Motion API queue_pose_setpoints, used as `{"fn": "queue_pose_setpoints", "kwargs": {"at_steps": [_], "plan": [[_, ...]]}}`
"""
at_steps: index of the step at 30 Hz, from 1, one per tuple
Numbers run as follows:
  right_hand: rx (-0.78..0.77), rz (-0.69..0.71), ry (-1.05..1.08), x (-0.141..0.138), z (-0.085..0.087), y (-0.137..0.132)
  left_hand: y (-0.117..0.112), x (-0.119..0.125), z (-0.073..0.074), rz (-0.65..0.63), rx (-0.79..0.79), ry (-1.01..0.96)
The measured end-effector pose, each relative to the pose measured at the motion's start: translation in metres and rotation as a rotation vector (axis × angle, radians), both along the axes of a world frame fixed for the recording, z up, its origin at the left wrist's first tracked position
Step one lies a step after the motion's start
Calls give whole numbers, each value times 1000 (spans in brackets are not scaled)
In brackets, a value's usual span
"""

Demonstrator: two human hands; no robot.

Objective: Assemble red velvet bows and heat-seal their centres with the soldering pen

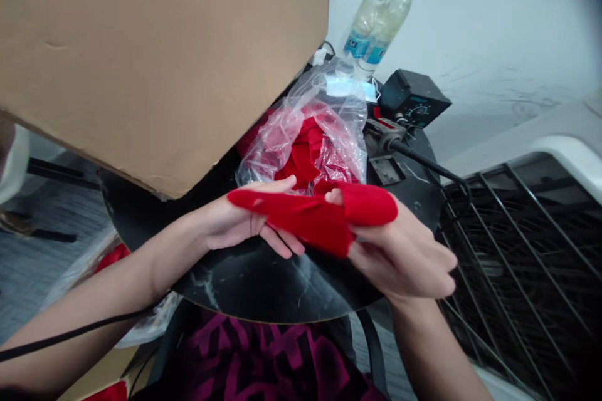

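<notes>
Over the black bench (282,301), your right grip (404,257) is pinching red fabric (308,219), while your left grip (244,229) is lying open, risking the fabric slipping.

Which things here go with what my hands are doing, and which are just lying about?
Seems part of the job:
- red cloth, held in your right hand, against your open left hand
- clear bag with red pieces inside

Probably just lying about:
- two bottles
- face mask
- black box with a dial
</notes>
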State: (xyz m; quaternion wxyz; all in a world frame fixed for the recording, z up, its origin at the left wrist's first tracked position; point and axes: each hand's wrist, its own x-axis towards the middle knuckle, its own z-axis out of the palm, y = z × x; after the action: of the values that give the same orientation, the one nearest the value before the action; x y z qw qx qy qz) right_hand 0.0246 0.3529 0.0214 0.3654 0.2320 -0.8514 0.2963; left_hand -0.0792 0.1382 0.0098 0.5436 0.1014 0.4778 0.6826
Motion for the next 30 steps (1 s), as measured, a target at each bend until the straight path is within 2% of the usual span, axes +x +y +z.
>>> {"fn": "queue_pose_setpoints", "kwargs": {"at_steps": [3, 5, 8, 11, 13, 15, 17, 22, 25, 30], "plan": [[70, 332, -223, -2, 8, 16, 0, 0, 2, -42, -9, -49], [-10, 421, -329, -5, 11, 24, 2, 2, 1, -30, 14, -61], [-82, 443, -401, -9, 13, 28, 5, 7, -1, 37, 61, -84], [22, 440, -377, -10, 16, 22, 6, 11, -5, 58, 124, -94], [146, 401, -244, -8, 18, 14, 6, 12, -6, 95, 136, -78], [273, 385, -89, -5, 22, 6, 8, 13, -5, 170, 108, -37], [332, 401, -21, 1, 26, -1, 9, 13, -4, 261, 77, 7], [376, 403, -158, 26, 29, -8, 7, 8, -1, 389, 50, 19], [451, 454, -219, 38, 17, -6, 6, 7, -1, 375, 92, 11], [463, 459, -261, 46, -4, -9, 8, 13, -1, 205, 233, -44]]}}
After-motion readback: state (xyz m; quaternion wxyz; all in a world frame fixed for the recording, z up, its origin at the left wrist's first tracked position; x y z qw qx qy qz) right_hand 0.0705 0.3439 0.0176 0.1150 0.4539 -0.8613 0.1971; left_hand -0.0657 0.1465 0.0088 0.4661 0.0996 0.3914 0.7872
